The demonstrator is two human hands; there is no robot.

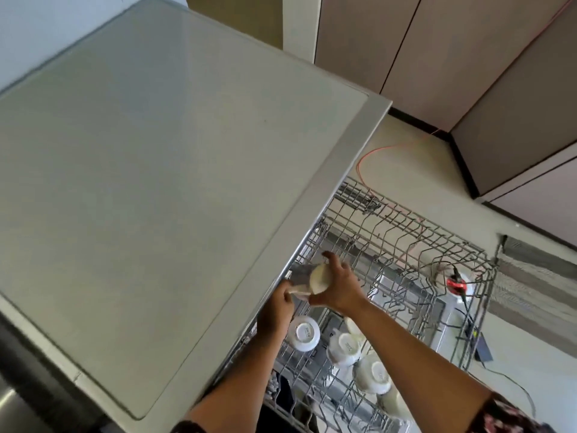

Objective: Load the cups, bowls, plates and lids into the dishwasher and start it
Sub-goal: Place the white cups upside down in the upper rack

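The right hand [338, 287] holds a white cup [320, 279] over the rack [406, 232], fingers curled round it. The left hand [278, 303] pinches the cup's lower edge, just beside the worktop [156, 151] rim. Three white bowls [304, 332] sit inverted in the rack nearer the person. Each base carries a printed mark, too blurred to read.

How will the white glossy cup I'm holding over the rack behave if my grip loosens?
Probably rigid and breakable: the white glossy cup looks ceramic. Its smooth round body, held sideways, could slip or roll against the grey wire rack.
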